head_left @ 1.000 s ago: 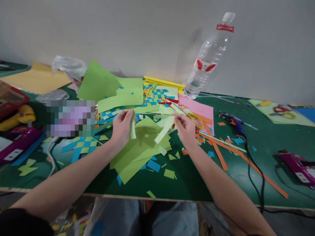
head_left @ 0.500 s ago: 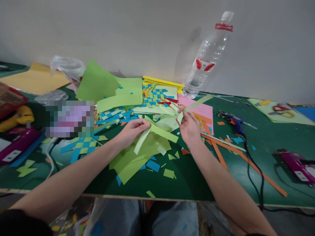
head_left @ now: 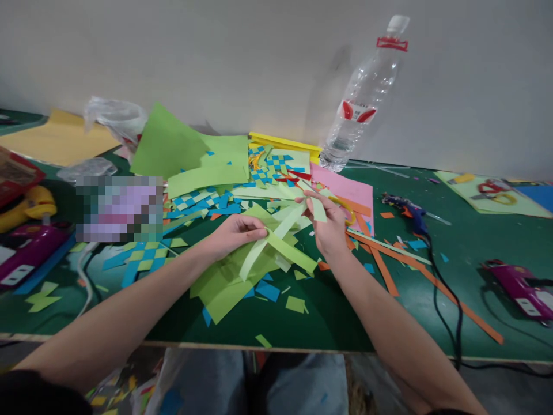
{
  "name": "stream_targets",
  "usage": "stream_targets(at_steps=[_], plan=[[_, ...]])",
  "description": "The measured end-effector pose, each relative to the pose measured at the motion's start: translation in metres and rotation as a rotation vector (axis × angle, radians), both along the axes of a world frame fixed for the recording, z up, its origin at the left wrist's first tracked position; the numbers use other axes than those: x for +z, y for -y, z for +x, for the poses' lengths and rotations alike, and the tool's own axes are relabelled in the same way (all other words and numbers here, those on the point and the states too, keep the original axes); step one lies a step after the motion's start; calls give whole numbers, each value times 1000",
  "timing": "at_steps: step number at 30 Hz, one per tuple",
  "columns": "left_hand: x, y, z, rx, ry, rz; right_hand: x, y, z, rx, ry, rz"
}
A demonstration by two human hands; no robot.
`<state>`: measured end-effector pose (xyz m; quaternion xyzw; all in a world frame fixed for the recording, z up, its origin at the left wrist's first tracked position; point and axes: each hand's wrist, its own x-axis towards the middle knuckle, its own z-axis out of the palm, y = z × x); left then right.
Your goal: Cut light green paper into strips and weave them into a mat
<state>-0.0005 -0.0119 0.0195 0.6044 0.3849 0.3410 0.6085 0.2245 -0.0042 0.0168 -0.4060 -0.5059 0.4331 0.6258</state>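
Near the centre of the frame, 2 light green paper strips [head_left: 276, 242] cross each other above a heap of green paper sheets [head_left: 228, 282] on the green table [head_left: 337, 323]. The left hand [head_left: 235, 230] comes in from the lower left and pinches the crossing strips between thumb and fingertips, its fingers pressed together over them. The right hand [head_left: 330, 227], just right of centre, pinches the upper end of a pale strip [head_left: 317, 208] with its fingers curled, and that strip's short end sticks up above the fingertips. Behind the hands, toward the upper middle, lie blue and green woven paper mats [head_left: 203, 202] and a pink sheet [head_left: 345, 190]. Further back a clear plastic bottle [head_left: 363, 98] leans against the wall in the upper right. Orange strips [head_left: 384, 271] trail across the table to the right of the right hand, and beyond them a blue glue gun [head_left: 408, 210] lies with its black cord running toward the lower right. A magenta device [head_left: 518, 285] sits at the right edge, another [head_left: 26, 253] at the left edge beside a yellow tool [head_left: 30, 204]. Small paper scraps [head_left: 296, 304] dot the table below the hands.
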Motion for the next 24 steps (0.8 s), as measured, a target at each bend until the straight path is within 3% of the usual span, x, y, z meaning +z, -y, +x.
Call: stream_targets(at_steps=[11, 24], plan=[[-1, -3, 0, 56, -2, 40, 4, 0, 1, -37, 28, -1], [1, -2, 2, 67, 28, -24, 11, 7, 9, -89, 239, 100]])
